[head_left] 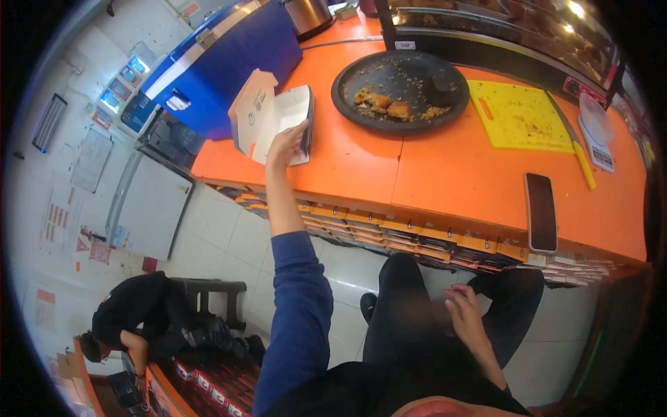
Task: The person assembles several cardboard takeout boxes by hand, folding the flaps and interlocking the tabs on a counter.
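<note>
On the orange counter, a cardboard takeaway box (292, 106) stands with its lid raised, white inside. My left hand (286, 144) reaches to its near right side, fingers closed on the wall there; part of the grip is hidden. To the right of the box is a round black tray (417, 76) with crumbs and a few pieces of fried food (382, 103). My right hand (467, 313) hangs low over my lap, away from the counter, fingers loosely apart and holding nothing.
A yellow cutting board (521, 115) with crumbs, a yellow-handled knife (582, 163), a small white scale (596, 142) and a phone (540, 212) lie at right. A glass display case (500, 28) and blue cooler (229, 69) stand behind. Another person (132, 306) bends at lower left.
</note>
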A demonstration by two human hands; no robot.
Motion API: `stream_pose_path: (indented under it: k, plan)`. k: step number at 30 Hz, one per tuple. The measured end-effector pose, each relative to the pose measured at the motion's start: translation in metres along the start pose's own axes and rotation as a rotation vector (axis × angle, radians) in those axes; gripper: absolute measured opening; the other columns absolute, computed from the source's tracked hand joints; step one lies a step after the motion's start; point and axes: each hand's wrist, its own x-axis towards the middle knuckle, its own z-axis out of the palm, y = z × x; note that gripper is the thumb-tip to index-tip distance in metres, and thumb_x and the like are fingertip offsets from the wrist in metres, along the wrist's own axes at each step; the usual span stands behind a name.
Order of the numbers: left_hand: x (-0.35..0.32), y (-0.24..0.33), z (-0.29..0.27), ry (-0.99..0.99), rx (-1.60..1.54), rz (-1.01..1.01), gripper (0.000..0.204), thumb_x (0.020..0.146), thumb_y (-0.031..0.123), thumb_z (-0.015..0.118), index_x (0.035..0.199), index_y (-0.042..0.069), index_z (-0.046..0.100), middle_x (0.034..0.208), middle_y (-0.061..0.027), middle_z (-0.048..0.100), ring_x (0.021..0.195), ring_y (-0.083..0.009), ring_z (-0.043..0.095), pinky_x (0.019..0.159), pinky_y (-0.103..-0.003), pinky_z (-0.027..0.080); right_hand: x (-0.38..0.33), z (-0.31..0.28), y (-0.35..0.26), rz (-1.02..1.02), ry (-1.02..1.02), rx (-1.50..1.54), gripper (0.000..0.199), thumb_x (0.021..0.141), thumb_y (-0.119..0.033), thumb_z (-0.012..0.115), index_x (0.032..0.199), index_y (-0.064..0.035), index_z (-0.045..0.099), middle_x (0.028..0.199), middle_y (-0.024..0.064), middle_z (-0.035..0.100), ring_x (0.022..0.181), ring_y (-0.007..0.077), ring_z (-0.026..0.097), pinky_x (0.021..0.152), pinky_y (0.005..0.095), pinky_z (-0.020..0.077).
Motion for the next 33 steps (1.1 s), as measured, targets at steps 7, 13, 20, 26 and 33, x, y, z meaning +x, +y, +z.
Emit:
stream_pose_path:
  k: [7,13,20,26,33]
  plan:
    - [-0.01,-0.016,0.013,0.453,0.433,0.504,0.024,0.094,0.018,0.064,0.098,-0.006,0.069,0.074,-0.0105,0.069,0.065,-0.0256,0.066,0.062,-0.039,0.049,-0.017,-0.006,0.01,-0.019,-0.006,0.002,0.027,0.098,-0.017,0.058,0.119,-0.0019,0.067,0.123,0.0165,0.052,0.117,0.0326,0.055,0.101,0.0389,0.044]
    - [-0.051,0.019,0.064,1.115,0.848,1.057,0.01,0.095,0.013,0.062,0.099,0.005,0.066,0.083,-0.0084,0.064,0.068,-0.0272,0.064,0.056,-0.037,0.051,-0.021,-0.006,0.003,-0.033,0.016,-0.013,0.024,0.097,-0.014,0.06,0.118,-0.0037,0.066,0.124,0.0156,0.053,0.118,0.0327,0.054,0.1,0.0401,0.045]
    - [-0.096,0.029,0.057,1.315,0.845,1.231,0.008,0.095,0.008,0.064,0.1,0.002,0.067,0.085,-0.0088,0.067,0.069,-0.0254,0.066,0.057,-0.035,0.053,-0.027,-0.008,-0.014,-0.149,0.025,-0.044,0.024,0.095,-0.011,0.062,0.118,-0.0053,0.066,0.124,0.0135,0.053,0.117,0.0308,0.055,0.099,0.0402,0.0463]
    - [-0.334,-0.028,0.119,0.614,0.961,1.277,0.038,0.082,-0.005,0.067,0.118,0.0,0.061,0.072,-0.0087,0.06,0.056,-0.0244,0.053,0.046,-0.038,0.039,-0.028,-0.022,-0.059,-0.443,0.394,-0.146,0.059,0.085,-0.001,0.068,0.138,-0.0223,0.056,0.136,0.0069,0.049,0.101,0.0239,0.061,0.084,0.0343,0.0542]
    - [-0.512,-0.167,0.153,-0.069,0.636,0.835,0.028,0.085,0.008,0.073,0.112,0.004,0.069,0.086,-0.01,0.07,0.074,-0.027,0.069,0.063,-0.033,0.055,-0.055,0.041,-0.025,-0.647,-0.272,-0.585,0.046,0.085,-0.013,0.057,0.13,-0.0189,0.06,0.116,0.006,0.061,0.093,0.0224,0.062,0.075,0.0337,0.0533]
